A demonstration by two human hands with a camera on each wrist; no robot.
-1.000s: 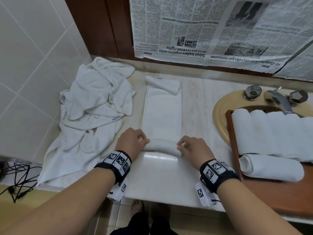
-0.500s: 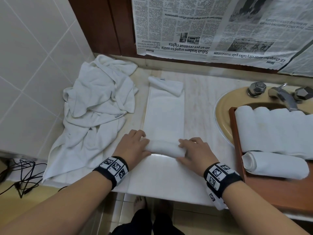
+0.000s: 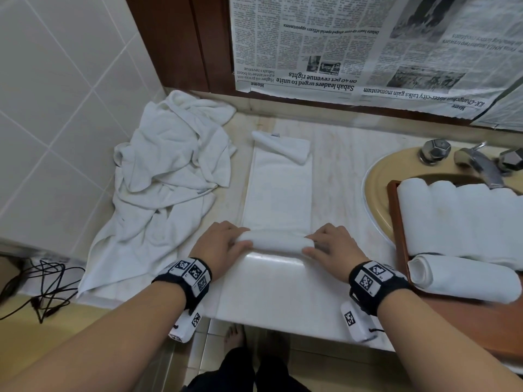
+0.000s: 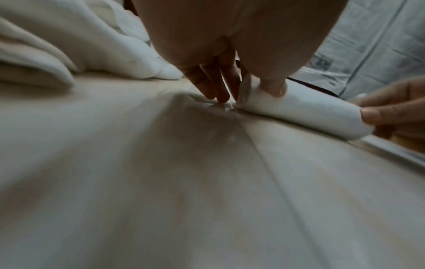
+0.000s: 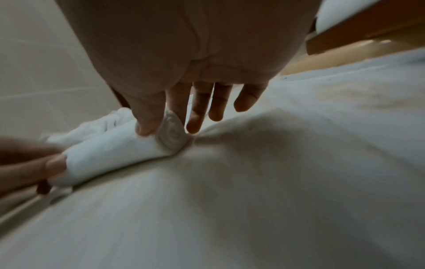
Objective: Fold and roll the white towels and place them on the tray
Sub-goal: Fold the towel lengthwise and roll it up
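Both hands, left hand point(image 3: 219, 244) and right hand point(image 3: 334, 246), pinch the ends of the half-rolled towel point(image 3: 276, 242) on the counter point(image 3: 283, 290) with curled fingers point(image 5: 147, 125); even, matched forward pressure should keep it tight and straight.

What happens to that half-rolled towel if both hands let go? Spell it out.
The rolled towel would probably loosen: it is soft cloth, with the left hand and right hand pinching its ends. It likely won't roll far, since the flat unrolled length anchors it to the counter.
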